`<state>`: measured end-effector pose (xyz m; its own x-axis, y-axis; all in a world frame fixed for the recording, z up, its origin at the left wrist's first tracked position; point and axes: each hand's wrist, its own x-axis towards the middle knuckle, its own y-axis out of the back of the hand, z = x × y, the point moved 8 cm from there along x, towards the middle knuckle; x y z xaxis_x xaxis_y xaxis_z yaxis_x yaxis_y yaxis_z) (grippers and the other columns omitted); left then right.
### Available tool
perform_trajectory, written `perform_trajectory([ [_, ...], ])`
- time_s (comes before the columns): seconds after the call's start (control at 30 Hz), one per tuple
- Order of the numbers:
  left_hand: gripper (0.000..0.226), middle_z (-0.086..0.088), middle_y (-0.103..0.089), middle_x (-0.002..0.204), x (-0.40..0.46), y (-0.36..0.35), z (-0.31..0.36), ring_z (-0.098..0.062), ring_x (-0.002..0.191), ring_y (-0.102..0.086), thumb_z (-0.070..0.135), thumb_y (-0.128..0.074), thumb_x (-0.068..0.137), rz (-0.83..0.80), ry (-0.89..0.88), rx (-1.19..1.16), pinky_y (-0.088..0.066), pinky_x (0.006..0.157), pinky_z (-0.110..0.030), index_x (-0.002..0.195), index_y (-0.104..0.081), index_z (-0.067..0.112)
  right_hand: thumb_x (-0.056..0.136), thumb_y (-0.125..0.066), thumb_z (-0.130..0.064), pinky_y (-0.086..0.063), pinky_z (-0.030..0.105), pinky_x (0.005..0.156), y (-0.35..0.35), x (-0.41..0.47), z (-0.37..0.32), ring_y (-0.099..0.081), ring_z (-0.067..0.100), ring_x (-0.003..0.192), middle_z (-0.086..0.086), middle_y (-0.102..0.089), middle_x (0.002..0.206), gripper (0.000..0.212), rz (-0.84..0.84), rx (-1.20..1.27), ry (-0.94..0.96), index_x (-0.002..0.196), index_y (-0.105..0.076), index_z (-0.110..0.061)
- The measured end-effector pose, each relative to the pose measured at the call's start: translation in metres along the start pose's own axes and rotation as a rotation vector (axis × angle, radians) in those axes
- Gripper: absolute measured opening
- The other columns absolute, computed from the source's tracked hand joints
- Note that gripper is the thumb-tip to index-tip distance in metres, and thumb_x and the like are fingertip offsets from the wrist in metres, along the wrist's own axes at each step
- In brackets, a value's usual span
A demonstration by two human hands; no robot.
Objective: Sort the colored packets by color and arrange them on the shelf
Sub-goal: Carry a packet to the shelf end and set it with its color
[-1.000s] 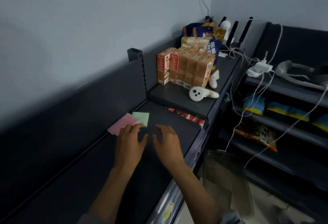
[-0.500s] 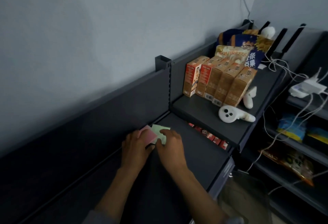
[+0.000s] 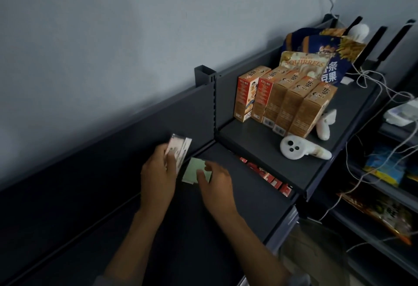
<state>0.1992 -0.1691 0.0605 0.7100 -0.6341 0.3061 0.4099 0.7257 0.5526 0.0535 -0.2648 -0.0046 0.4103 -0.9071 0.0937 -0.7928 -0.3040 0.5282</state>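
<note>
Left hand: your left hand (image 3: 158, 172) grips the pink packet (image 3: 179, 151), raised off the shelf and tilted, its pale printed face toward you; the picture is blurred here.
Right hand: your right hand (image 3: 213, 179) rests on the green packet (image 3: 192, 170) with fingers bent over its near edge; you cannot tell whether they grasp it or only press it.
Green packet: it lies flat on the lower shelf (image 3: 237, 195), just right of the pink one, near the back panel.
Upper shelf: a higher shelf (image 3: 260, 141) to the right carries a row of orange boxes (image 3: 282, 102) standing upright, with snack bags (image 3: 316, 59) behind them.
Controllers: a white controller (image 3: 298, 148) lies in front of the boxes, another (image 3: 325, 122) just beside the row's right end.
Below: red packs (image 3: 269, 177) show under the higher shelf's edge.
Far right: white cables (image 3: 384, 95) hang over more shelves.
</note>
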Motion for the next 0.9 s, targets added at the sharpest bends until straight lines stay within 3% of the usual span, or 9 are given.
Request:
perform_trajectory([
  [0.07,0.016,0.01,-0.069,0.104,-0.004,0.004,0.01,-0.004,0.089,-0.068,0.018,-0.055,0.101,0.073,0.092,-0.238,-0.049,0.065,-0.008,0.115,-0.062,0.017,0.099,-0.058,-0.043,-0.056,0.028,0.091,-0.005,0.002,-0.001,-0.065,0.008,0.104,-0.003,-0.069,0.117,0.04,-0.064,0.219,-0.112,0.131,-0.06,-0.017],
  [0.13,0.02,0.011,-0.068,0.103,-0.007,0.001,0.009,-0.004,0.09,-0.069,0.01,-0.063,0.095,0.127,0.185,-0.421,-0.053,0.065,-0.013,0.113,-0.058,0.018,0.098,-0.059,-0.044,-0.06,0.033,0.086,-0.012,0.004,0.0,-0.071,0.009,0.095,-0.004,-0.074,0.106,0.035,-0.13,0.483,-0.233,0.122,-0.064,-0.02],
  [0.23,0.046,0.006,-0.068,0.108,-0.011,-0.01,-0.002,-0.007,0.092,-0.071,-0.001,-0.067,0.088,0.097,0.268,-0.561,-0.059,0.068,-0.024,0.122,-0.048,0.023,0.101,-0.059,-0.022,-0.062,0.034,0.074,-0.005,0.006,-0.004,-0.074,0.019,0.09,0.003,-0.077,0.098,0.017,-0.159,0.682,-0.261,0.113,-0.068,-0.015],
  [0.33,0.063,0.005,-0.066,0.111,-0.016,-0.018,-0.011,-0.005,0.09,-0.071,-0.001,-0.067,0.087,0.006,0.296,-0.486,-0.057,0.068,-0.02,0.136,-0.044,0.032,0.099,-0.059,-0.013,-0.062,0.035,0.074,0.005,0.01,0.001,-0.074,0.018,0.089,0.001,-0.077,0.098,0.013,-0.094,0.659,-0.236,0.106,-0.07,-0.017],
  [0.43,0.073,0.009,-0.047,0.13,-0.018,-0.026,-0.007,0.002,0.11,-0.055,0.008,-0.072,0.086,-0.094,0.186,-0.169,-0.047,0.08,-0.01,0.145,-0.04,0.037,0.096,-0.065,-0.016,-0.062,0.045,0.075,0.014,0.013,0.008,-0.073,0.015,0.087,-0.003,-0.075,0.096,0.01,0.006,0.588,-0.218,0.102,-0.071,-0.022],
  [0.5,0.055,0.014,-0.048,0.135,-0.019,-0.038,0.001,0.005,0.115,-0.053,0.018,-0.071,0.092,-0.194,0.098,-0.167,-0.05,0.09,-0.014,0.14,-0.05,0.035,0.096,-0.067,-0.021,-0.062,0.039,0.07,0.02,0.013,0.003,-0.072,0.012,0.085,-0.003,-0.074,0.093,0.007,0.031,0.602,-0.175,0.101,-0.071,-0.023],
  [0.6,0.025,0.014,-0.071,0.115,-0.024,-0.053,0.013,-0.003,0.106,-0.067,0.041,-0.057,0.1,-0.348,0.142,-0.37,-0.056,0.094,-0.036,0.122,-0.066,0.035,0.101,-0.058,-0.038,-0.06,0.032,0.079,0.021,0.012,-0.017,-0.073,0.013,0.09,0.0,-0.076,0.093,0.026,-0.062,0.678,-0.087,0.098,-0.075,-0.019],
  [0.77,0.026,0.01,-0.075,0.097,-0.02,-0.036,0.003,-0.011,0.094,-0.071,0.032,-0.046,0.107,-0.123,0.223,-0.44,-0.055,0.079,-0.027,0.105,-0.072,0.029,0.105,-0.047,-0.034,-0.058,0.035,0.086,0.013,0.018,-0.017,-0.07,0.011,0.095,-0.003,-0.075,0.098,0.031,-0.097,0.637,-0.08,0.1,-0.075,-0.021],
  [0.9,0.025,0.002,-0.076,0.096,-0.022,-0.018,-0.011,-0.011,0.088,-0.071,0.033,-0.048,0.106,-0.007,0.332,-0.486,-0.055,0.072,-0.02,0.104,-0.072,0.024,0.103,-0.052,-0.026,-0.05,0.014,0.079,0.003,0.024,-0.008,-0.062,0.001,0.104,-0.01,-0.066,0.115,0.02,-0.107,0.586,-0.112,0.117,-0.066,-0.028],
])
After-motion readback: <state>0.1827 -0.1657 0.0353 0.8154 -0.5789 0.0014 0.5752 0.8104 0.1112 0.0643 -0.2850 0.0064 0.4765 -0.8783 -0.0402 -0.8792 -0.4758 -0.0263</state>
